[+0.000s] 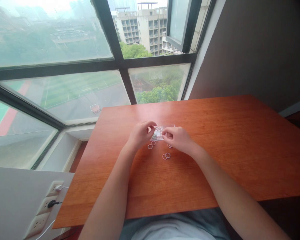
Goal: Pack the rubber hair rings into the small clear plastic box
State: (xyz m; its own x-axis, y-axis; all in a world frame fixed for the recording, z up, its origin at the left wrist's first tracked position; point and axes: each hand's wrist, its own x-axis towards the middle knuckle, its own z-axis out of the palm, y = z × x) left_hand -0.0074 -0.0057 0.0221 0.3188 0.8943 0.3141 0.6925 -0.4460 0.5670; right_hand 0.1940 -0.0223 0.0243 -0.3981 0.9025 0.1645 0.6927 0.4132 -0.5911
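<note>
A small clear plastic box [160, 138] with compartments lies near the middle of the table, small rings showing inside. Over its left end is my left hand [140, 134], thumb and fingertips curled together in a pinch. At the box's right side, my right hand [178, 138] is closed in a similar pinch. Whatever either pinch holds is too small to make out. Two pale rings [151, 144] rest on the wood just below the left hand. Another ring [169, 146] is partly hidden by my right hand. Closer to me, two more rings [166, 156] overlap.
The reddish-brown wooden table [227, 140] reaches far to the right. Windows with dark frames [155, 61] stand behind it and to the left. A grey wall [252, 50] rises at the right. Power sockets with plugs [51, 203] are on the low wall at lower left.
</note>
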